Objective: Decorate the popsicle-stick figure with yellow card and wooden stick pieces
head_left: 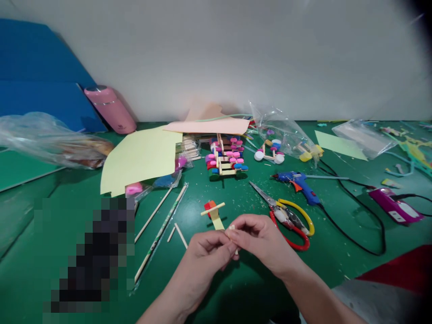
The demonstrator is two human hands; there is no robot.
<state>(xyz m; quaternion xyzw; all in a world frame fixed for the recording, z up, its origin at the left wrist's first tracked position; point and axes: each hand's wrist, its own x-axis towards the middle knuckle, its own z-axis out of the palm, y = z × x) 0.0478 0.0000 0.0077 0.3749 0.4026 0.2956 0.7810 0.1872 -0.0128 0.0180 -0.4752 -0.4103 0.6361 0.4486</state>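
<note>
My left hand and my right hand meet near the front of the table, fingertips pinched together. Between them is the near end of a small paper-and-stick piece: a pale yellow paper strip with a thin wooden stick lying across its far end. A red and orange piece sits beside that stick. Part of another short stick shows under my fingers, which hide the rest. Right of my right hand lie scissors with one red and one yellow handle, blades apart.
A blue glue gun and its black cord lie right, near a purple device. Behind stand small stick cars with coloured wheels. Left are wooden sticks, yellow paper, a pink bottle and a blurred-out dark object.
</note>
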